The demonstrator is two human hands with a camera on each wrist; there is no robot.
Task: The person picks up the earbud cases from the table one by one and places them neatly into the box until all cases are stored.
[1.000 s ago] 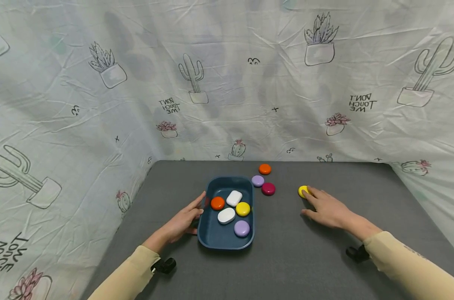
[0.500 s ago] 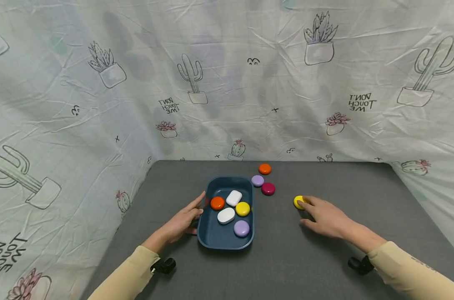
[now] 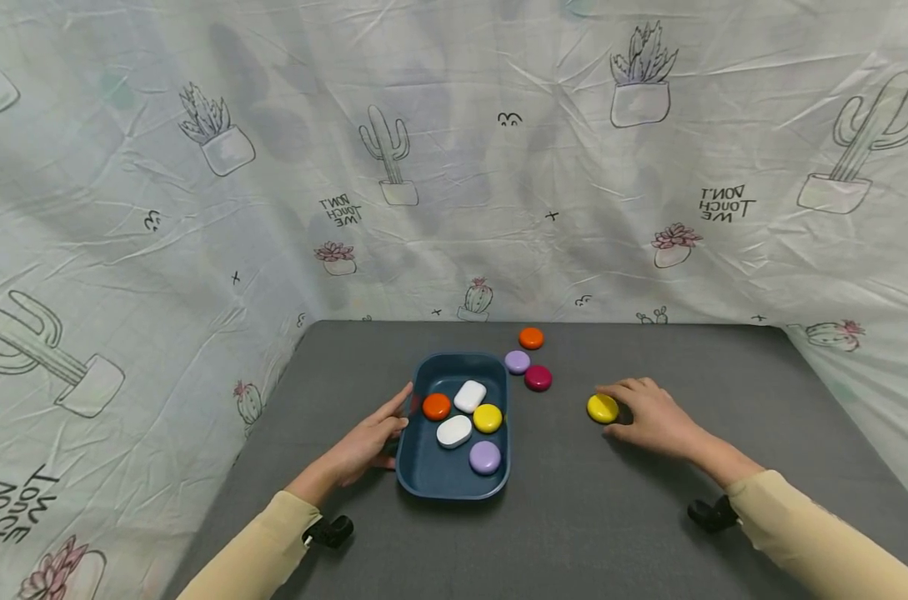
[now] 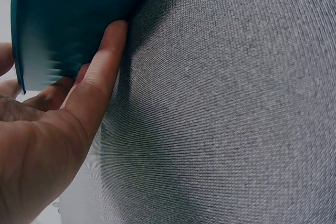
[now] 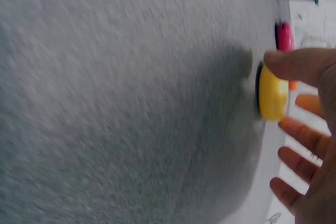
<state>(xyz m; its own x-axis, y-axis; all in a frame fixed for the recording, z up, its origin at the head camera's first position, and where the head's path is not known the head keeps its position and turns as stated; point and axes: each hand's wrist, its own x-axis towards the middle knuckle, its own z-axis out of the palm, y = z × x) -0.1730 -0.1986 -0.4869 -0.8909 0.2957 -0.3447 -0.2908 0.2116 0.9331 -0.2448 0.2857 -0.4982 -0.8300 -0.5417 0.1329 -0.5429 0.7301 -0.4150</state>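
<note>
My left hand [image 3: 365,450] rests against the left side of a dark blue tray [image 3: 454,492]. In the left wrist view its thumb lies along the tray's outer wall [image 4: 79,19], low down; other fingers are partly hidden. On the table, right of the tray, lies a glossy yellow disc [image 3: 602,408]. My right hand [image 3: 656,421] is at it, fingertips by its far edge and thumb by its near edge. The right wrist view shows the thumb by the yellow disc [image 5: 273,95] and the other fingers spread; whether they touch it I cannot tell.
Inside the tray lie an orange disc [image 3: 436,407], a yellow one, a lilac disc [image 3: 485,457] and two white rounded pieces [image 3: 454,432]. Crimson [image 3: 539,377], lilac and orange discs sit beyond its right side. A printed cloth [image 3: 454,167] hangs behind the grey table.
The yellow disc has slid nearer to me and slightly left. My right hand has gone from fingertips on top of it to fingers and thumb on either side. My left hand and the tray stay put.
</note>
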